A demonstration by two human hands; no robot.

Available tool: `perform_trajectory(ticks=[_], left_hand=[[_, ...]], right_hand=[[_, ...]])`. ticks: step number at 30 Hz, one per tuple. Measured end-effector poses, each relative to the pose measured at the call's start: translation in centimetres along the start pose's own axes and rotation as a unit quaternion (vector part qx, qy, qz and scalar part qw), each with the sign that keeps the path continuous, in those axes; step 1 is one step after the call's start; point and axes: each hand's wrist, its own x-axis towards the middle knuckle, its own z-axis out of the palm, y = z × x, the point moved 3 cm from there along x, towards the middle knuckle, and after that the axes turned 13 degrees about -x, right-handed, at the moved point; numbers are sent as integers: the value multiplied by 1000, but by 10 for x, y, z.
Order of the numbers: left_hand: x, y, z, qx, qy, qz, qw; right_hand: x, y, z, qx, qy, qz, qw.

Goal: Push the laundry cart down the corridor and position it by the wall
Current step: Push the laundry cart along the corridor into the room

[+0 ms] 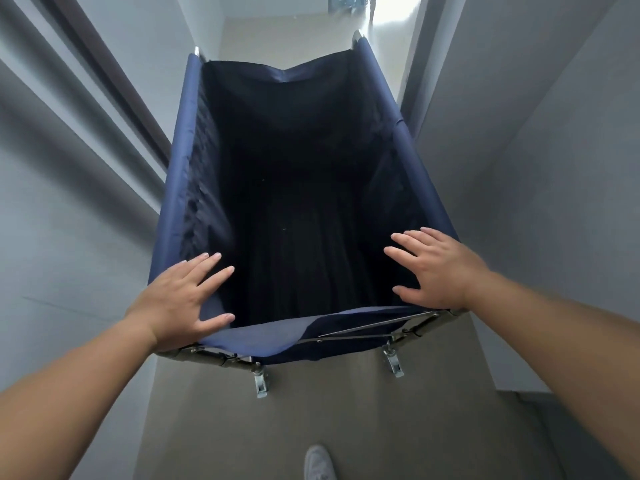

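Between both flat hands [180, 299] [436, 271] sits the laundry cart [304, 188].

Single head-worn wide-angle view. The camera looked forward and steeply down from standing height, along a narrow corridor. The cart [301, 209] filled the centre at close range, directly below and ahead; both forearms entered from the lower corners. The walls [69, 202] bent outward at the frame edges. The floor [346, 410] ran from the lower edge to the bright far end at top.
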Motion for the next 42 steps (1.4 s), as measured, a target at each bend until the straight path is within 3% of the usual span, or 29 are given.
perform_trajectory(ticks=[13,42], left_hand=[[108,-81,-36,17,-2,9,1000],[260,-158,-83,42,-14,-9,999]], right_hand=[[117,47,-11,-8,-21,25,999],[275,137,-14,9,16,-2,1000]])
